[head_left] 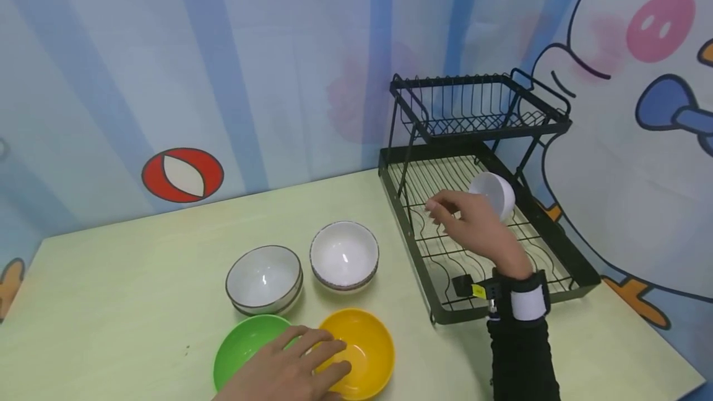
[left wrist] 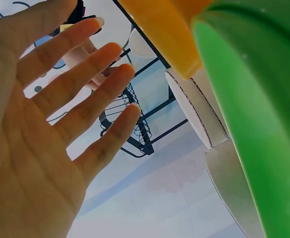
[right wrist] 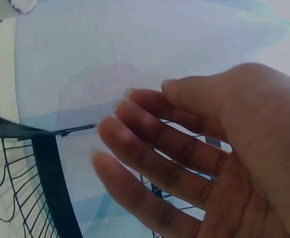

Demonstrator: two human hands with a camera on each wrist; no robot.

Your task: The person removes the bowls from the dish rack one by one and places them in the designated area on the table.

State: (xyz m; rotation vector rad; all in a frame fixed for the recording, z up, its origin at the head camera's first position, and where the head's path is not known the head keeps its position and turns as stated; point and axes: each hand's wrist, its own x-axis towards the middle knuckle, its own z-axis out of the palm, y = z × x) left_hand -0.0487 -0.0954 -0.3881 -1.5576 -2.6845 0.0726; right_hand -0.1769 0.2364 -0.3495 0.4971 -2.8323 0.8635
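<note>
My left hand (head_left: 292, 365) hovers with spread fingers over the green bowl (head_left: 236, 346) and the yellow bowl (head_left: 364, 351). In the left wrist view its palm faces the camera with nothing in it, beside the green bowl (left wrist: 254, 119). My right hand (head_left: 473, 224) is over the lower tier of the black dish rack (head_left: 409, 246), fingers loosely bent and holding nothing. Just behind it, a small white bowl (head_left: 496, 194) leans on its side in the rack, partly hidden by the hand. The right wrist view shows the same bare fingers (right wrist: 149, 178).
Two white bowls with dark rims stand behind the coloured ones: a left bowl (head_left: 264, 280), which looks stacked, and a right bowl (head_left: 345, 255). The rack's upper tier (head_left: 479, 107) rises at the back, near the printed curtain (head_left: 295, 79). All stand on a pale table (head_left: 122, 302).
</note>
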